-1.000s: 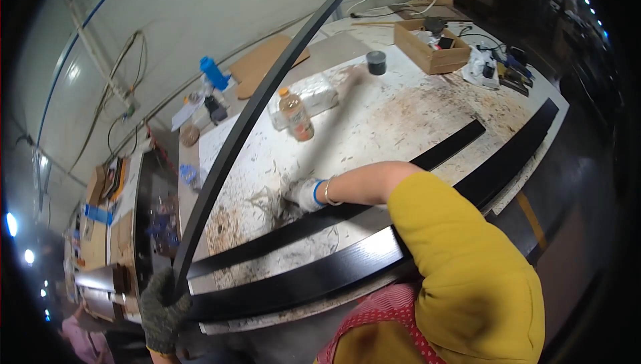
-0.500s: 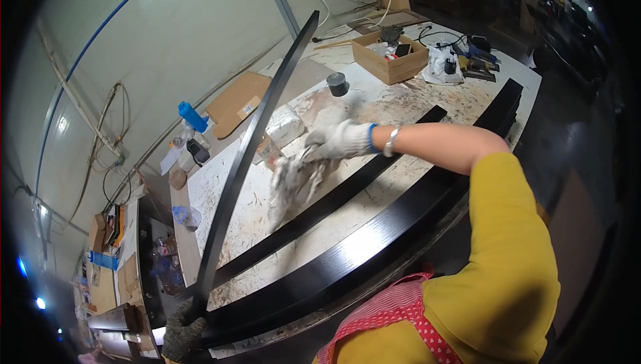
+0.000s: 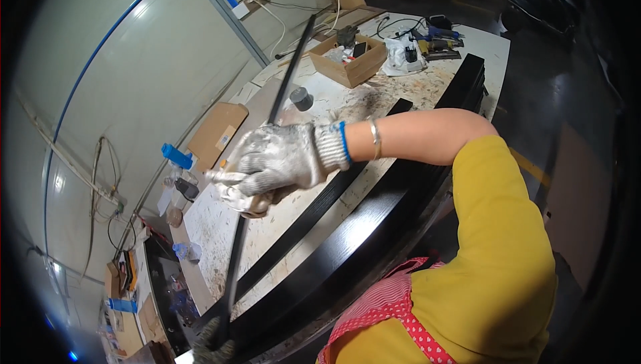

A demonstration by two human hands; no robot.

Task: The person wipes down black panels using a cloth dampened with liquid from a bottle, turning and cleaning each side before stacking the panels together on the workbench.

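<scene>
My right hand [image 3: 284, 157], in a white knit glove with a blue cuff edge, is closed on a crumpled white rag [image 3: 242, 198]. The rag is wrapped against a long, narrow black strip [image 3: 292, 73] that slants up over the worktable, hiding its middle. At the lower left, my left hand [image 3: 214, 344] wears a dark mottled glove and grips the strip's near end; part of that hand is in shadow. Beneath my right arm, one black slat [image 3: 307, 220] lies on the table, beside a stack of wider black boards [image 3: 354, 230] along the near edge.
On the stained white worktable [image 3: 203, 220] stand a wooden box [image 3: 354, 70] of small items and a dark grey can [image 3: 302, 99]. Power tools [image 3: 441, 45] lie at the far right. Cardboard [image 3: 217, 133] and a blue bottle [image 3: 176, 155] are by the wall.
My right hand has come left and nearer with the rag, from over the table onto the strip. The strip now shows a narrower side. The whole view has shifted somewhat.
</scene>
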